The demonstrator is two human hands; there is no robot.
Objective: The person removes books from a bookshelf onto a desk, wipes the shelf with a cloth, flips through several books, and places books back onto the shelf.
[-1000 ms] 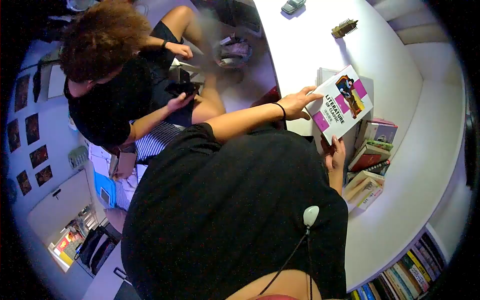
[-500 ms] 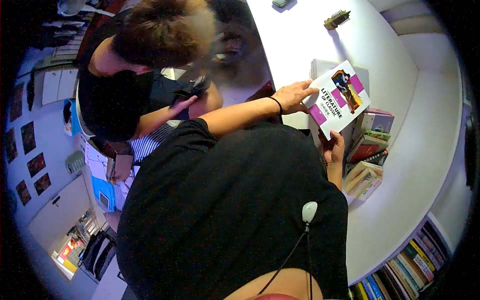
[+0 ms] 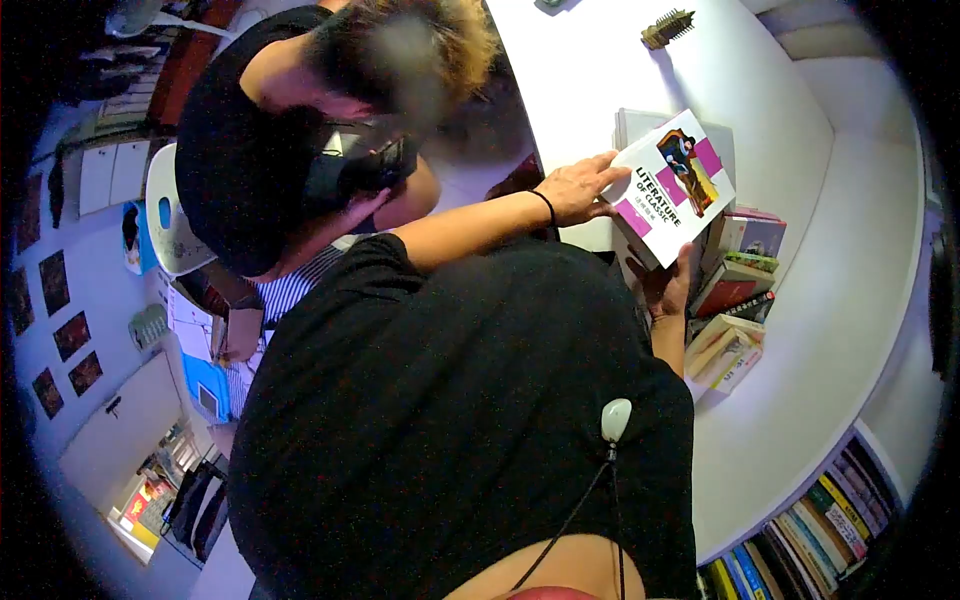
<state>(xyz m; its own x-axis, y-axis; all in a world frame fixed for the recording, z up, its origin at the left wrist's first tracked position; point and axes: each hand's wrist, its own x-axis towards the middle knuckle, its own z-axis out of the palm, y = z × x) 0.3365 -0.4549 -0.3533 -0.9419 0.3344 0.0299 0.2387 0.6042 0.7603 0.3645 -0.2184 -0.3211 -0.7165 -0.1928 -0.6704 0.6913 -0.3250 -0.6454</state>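
A thick white book [image 3: 672,188] with purple blocks and the words "LITERATURE OF CLASSIC" on its cover is tilted in front of me. My left hand [image 3: 582,190], with a black band at the wrist, is closed on its left edge. At the lower edge, my right hand [image 3: 668,290] holds the book from below, its palm partly in shadow. Behind the book, a pale grey flat object [image 3: 632,122] lies on the white table [image 3: 590,85], mostly covered. Several upright books [image 3: 735,285] stand close to the right of my right hand.
A spiky dark-gold ornament [image 3: 668,30] stands at the table's far part. Another person [image 3: 260,140] sits at the left, holding a dark device [image 3: 392,162]. A shelf packed with books [image 3: 815,530] is at the lower right. A white chair back [image 3: 168,215] shows behind that person.
The other person has leaned to the right in view, with the head nearer the table. The book has shifted slightly up and left in view, still in both my hands.
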